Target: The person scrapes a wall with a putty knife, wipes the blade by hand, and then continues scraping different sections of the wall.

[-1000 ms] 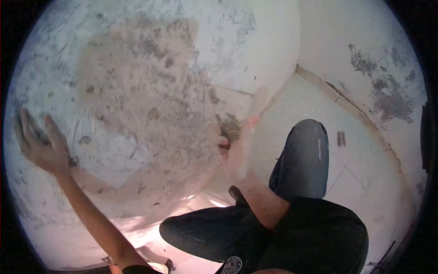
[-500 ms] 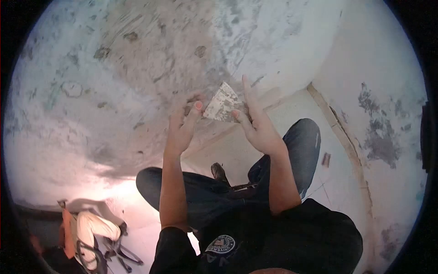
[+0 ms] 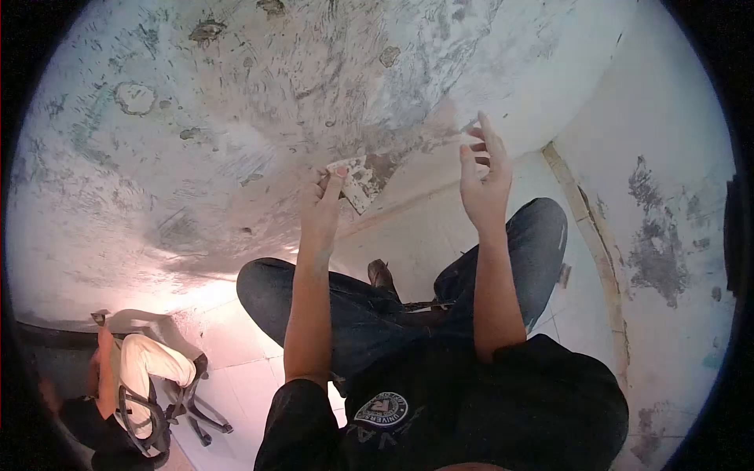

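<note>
Left hand point(image 3: 320, 210): grip pinching a speckled scraper point(image 3: 362, 188) by one side
Right hand point(image 3: 485, 188): grip loosely spread, near the stained wall point(image 3: 314, 74)

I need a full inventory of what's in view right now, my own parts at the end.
Scraper: one, whitish with grey-brown smears, in the left hand
Front wall: one, whitish with dark stains, ahead and left
Side wall: one, pale with dark patches, right
Floor: one, whitish tiles, below
Strip: one, tan, along the side wall's foot
Block: one, brownish, beside the right knee
Chair: one, black, lower left
Person: one, beige trousers, on the chair
Shirt: one, black with whitish badge, bottom centre
Jeans: one pair, dark blue, below the hands
Shoe: one visible, brown, between the knees
Hands: two, bare; left on the scraper, right hand open near the front wall
</note>
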A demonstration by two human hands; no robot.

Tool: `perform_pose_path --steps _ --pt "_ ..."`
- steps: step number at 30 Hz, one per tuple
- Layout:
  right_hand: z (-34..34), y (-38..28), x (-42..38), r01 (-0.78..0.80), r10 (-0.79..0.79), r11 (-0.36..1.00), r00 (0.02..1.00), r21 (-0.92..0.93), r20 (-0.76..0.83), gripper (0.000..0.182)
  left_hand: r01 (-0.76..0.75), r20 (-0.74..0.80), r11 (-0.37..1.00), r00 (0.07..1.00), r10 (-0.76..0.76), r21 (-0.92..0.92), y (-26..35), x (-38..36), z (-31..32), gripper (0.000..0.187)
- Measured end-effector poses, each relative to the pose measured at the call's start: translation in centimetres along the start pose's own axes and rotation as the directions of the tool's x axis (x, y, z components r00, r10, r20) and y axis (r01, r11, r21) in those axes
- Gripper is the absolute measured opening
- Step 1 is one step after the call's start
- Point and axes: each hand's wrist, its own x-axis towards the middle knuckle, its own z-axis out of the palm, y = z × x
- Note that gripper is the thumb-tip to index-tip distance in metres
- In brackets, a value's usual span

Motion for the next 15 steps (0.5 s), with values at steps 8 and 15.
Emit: perform_pose_path --steps 8,15 --pt "5.2 -1.0 -2.8 -0.054 0.045 0.993 0.995 0.101 0.084 0.064 -0.019 -0.153 1.0 0.988 0.02 0.01 -2.9 -0.9 -0.2 0.026" --pt "4.5 -1.9 -2.7 -0.587 0.19 -0.391 0.702 0.709 0.686 0.087 -0.01 -0.191 0.971 0.981 -0.037 -0.239 -2.4 -1.4 -0.1 0.027"
